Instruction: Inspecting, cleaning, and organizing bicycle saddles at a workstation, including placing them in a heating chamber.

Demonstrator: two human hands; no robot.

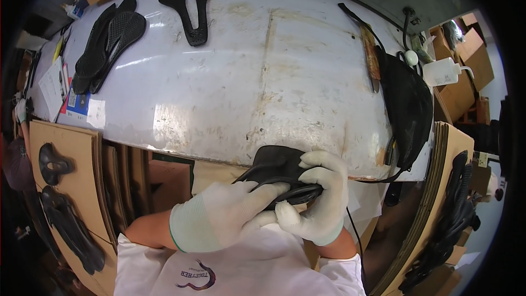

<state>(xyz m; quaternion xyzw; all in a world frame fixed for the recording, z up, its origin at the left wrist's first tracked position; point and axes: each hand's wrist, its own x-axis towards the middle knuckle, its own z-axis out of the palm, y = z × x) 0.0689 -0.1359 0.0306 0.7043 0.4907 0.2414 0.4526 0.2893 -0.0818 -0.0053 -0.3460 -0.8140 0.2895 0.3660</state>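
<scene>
Close to my body, at the front edge of the table, a black bicycle saddle point(276, 160) is held between my two white-gloved hands. My left hand point(233, 208) grips its near left side, with the fingertips pressed onto the black material. Around the right side curl the fingers of my right hand point(323, 192), thumb at the near edge. A folded black edge shows between the hands; the rest of the saddle's underside is hidden by the gloves.
On the white stained table point(219, 93) lie a black saddle with a slot point(200, 8) and stacked black saddle pieces point(109, 44). At the right are a black cloth bag point(405, 104), a worn knife-like tool point(371, 63) and a white squeeze bottle point(441, 71). Cardboard racks point(71, 131) flank me.
</scene>
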